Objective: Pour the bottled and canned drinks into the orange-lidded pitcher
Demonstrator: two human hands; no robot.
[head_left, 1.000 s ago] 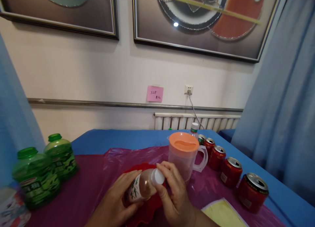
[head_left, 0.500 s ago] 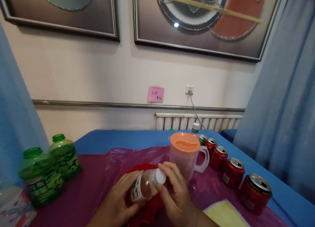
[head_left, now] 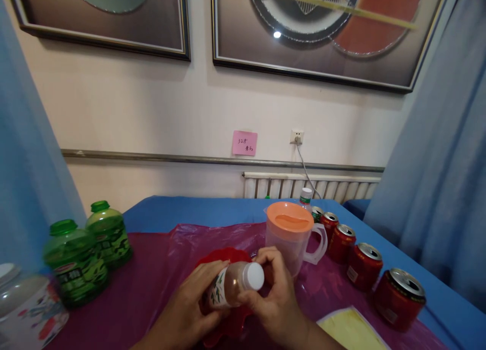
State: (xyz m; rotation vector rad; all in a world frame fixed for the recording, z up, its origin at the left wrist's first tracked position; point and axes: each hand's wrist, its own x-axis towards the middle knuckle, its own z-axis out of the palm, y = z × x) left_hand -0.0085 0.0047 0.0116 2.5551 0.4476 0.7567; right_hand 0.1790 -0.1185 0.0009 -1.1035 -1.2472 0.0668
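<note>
Clear, rounded bottle (head_left: 229, 286), ridged white cap (head_left: 253, 276), gripped by left hand (head_left: 190, 307), right hand's (head_left: 275, 294) fingers curled alongside.

I see open room on the purple sheet (head_left: 148, 269), between the green bottles (head_left: 76, 269) on the left and the red bowl (head_left: 228, 327). A hand could pass there. Behind the bowl, the way runs over the sheet to the blue cloth (head_left: 182, 209). The jug (head_left: 284, 243) stands in the way just past my right hand (head_left: 279, 299). Its handle pokes out near the row of cans (head_left: 364, 266), so that gap looks tight. A small bottle (head_left: 305, 197) stands behind the jug.
</note>
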